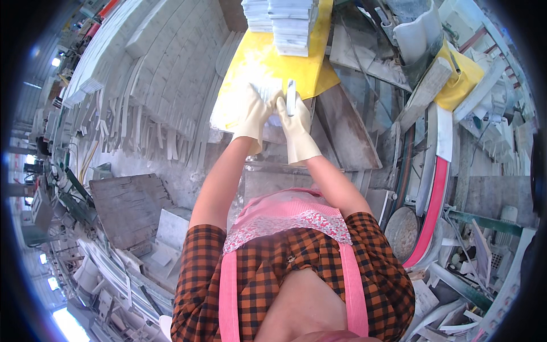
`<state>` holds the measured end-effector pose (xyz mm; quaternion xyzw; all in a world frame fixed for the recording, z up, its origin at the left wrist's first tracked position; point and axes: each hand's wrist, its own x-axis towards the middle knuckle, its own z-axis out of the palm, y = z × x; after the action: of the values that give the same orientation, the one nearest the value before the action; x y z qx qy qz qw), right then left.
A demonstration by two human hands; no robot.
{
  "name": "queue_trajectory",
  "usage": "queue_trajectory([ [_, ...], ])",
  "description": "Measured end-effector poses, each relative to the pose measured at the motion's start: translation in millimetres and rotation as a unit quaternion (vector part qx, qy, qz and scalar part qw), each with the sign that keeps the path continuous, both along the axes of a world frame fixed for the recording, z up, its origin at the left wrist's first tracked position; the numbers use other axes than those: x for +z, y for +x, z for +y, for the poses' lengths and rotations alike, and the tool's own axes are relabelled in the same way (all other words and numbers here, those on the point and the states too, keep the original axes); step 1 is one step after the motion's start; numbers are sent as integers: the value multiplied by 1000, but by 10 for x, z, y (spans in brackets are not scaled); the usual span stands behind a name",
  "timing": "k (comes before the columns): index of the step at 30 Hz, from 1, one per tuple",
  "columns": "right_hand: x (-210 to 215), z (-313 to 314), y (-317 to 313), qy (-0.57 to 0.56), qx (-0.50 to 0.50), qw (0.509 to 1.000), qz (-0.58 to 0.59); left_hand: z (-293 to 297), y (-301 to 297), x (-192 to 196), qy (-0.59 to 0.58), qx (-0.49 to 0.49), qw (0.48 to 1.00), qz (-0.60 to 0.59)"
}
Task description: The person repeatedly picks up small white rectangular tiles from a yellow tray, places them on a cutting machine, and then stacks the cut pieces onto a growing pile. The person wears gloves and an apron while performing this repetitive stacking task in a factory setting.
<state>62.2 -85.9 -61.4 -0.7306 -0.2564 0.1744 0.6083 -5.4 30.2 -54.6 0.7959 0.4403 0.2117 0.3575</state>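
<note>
A small white tile piece (272,98) lies on the yellow sheet (268,62) that covers the workbench, at the middle of the scene, pinched between both gloved hands. The left hand (254,114) closes its fingers on the piece's left edge. The right hand (296,122) steadies the right edge while also clasping a slim white tool (291,97), held upright. Beyond, at the far edge of the sheet, stand stacks of white tiles (282,23). Left of the bench, pale stone strips (154,74) lie in rows; to the right curves a red-edged belt (436,199). Judged from the grip, good practice is to keep the piece flat and firmly braced.
</note>
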Motion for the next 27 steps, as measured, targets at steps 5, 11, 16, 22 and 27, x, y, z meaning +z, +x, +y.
queue_trajectory([
  [5,155,-143,10,61,119,989,55,-76,-63,544,-48,-44,998,16],
  [11,41,-401,45,90,182,974,102,-65,-12,947,-115,-96,978,144],
  [16,-312,-531,138,-29,189,981,-13,-453,270,864,142,40,940,307],
  [22,-571,-616,217,113,219,966,74,-494,349,1145,-10,-33,935,354],
  [27,-538,-695,333,155,238,939,194,-463,328,1149,28,-14,939,343],
])
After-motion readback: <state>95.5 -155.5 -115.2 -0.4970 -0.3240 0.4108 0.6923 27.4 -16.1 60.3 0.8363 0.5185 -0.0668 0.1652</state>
